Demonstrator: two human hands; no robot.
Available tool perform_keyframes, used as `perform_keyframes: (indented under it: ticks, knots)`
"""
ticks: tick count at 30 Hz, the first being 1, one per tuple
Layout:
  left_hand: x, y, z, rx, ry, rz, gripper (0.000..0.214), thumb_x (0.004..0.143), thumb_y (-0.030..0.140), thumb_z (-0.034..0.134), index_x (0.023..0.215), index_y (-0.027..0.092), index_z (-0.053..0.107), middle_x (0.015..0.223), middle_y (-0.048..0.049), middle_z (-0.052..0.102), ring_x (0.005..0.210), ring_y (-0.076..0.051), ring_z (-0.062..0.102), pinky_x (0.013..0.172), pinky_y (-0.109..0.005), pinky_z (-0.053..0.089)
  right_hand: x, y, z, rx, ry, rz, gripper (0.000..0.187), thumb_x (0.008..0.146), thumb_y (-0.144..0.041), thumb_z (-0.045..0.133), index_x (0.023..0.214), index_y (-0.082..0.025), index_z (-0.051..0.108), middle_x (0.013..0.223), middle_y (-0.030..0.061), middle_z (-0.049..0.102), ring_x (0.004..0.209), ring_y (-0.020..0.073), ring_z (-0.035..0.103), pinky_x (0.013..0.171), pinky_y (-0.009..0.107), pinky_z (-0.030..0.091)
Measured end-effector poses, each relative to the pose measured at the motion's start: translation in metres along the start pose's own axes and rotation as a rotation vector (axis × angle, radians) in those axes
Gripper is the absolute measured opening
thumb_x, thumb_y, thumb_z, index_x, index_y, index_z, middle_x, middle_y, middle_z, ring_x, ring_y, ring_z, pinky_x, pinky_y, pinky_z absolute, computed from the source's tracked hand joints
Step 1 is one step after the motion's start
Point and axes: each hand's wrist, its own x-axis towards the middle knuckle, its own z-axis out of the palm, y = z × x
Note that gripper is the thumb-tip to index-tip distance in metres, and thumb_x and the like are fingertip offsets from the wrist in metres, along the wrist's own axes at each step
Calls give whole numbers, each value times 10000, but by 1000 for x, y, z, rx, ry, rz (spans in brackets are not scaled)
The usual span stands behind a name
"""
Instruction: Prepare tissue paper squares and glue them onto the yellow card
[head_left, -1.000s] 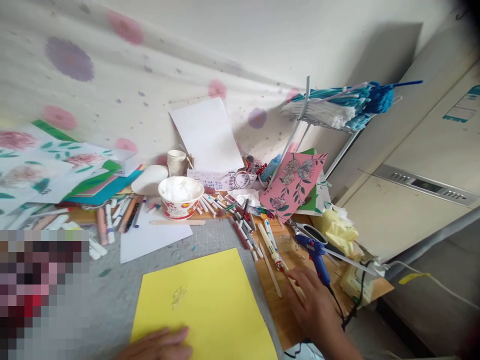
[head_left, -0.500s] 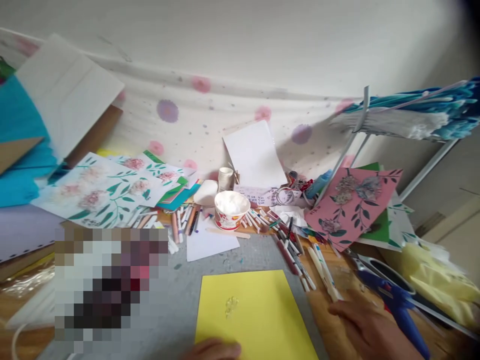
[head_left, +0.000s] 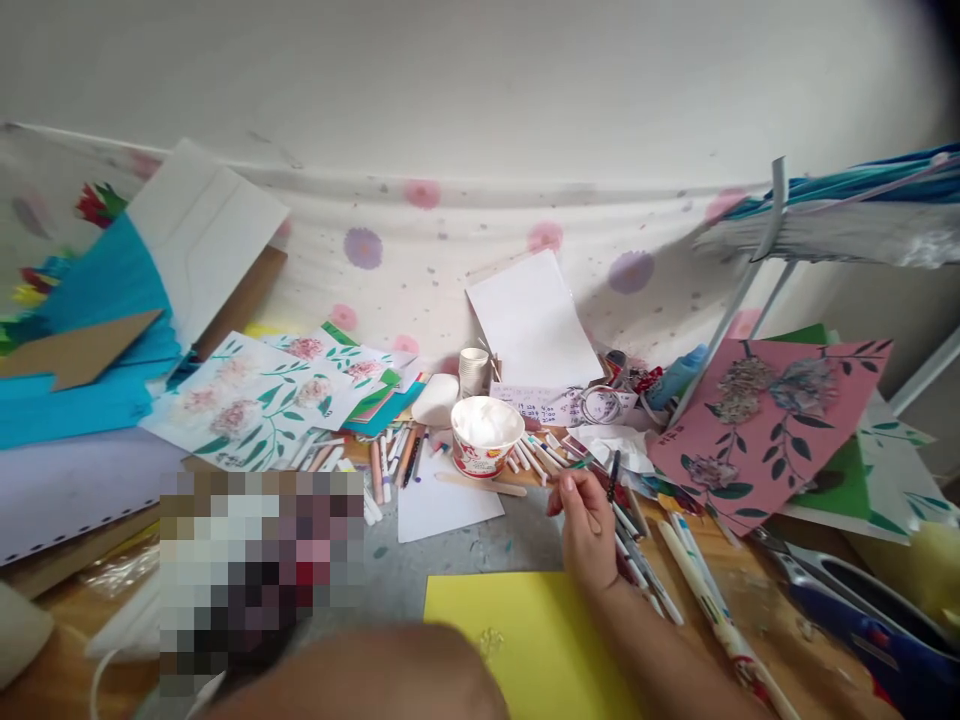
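Note:
My right hand reaches forward over the markers, just right of the red-and-white bowl of white stuff. Its fingers are pinched on a thin wooden stick. A yellow sheet lies in front of me on the grey mat, with a small clear glue blob on it. A blurred, skin-coloured shape at the bottom edge is my left hand or forearm, close to the camera; its fingers do not show.
A blue glue gun and scissors lie at the right. A pink flowered card leans behind them. Flat wooden stick, white sheet, paper cups, flowered papers and blue card crowd the back and left.
My right hand left the wooden board near the glue gun and moved forward-left to the markers, now pinching a stick. The view swung left. My left hand rose off the yellow sheet.

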Motion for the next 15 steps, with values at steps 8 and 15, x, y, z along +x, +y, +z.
perform_keyframes:
  ticks: [8,15]
  knots:
    - [77,-69,-130,382,315,-641,326,971,302,584,1271,174,585,1308,-112,609,1132,-268,623,947,-493,522,-1,9,-7,-7,52,17,320,984,-473,525,1061,-170,593,797,-15,584,633,129,575,596,286,496]
    - [114,-99,-136,459,72,-761,303,951,309,623,1219,167,605,1218,-96,637,1019,-238,658,852,-436,571,0,18,-7,-18,36,55,250,991,-380,563,1044,-144,625,825,-4,630,622,114,599,573,264,524]
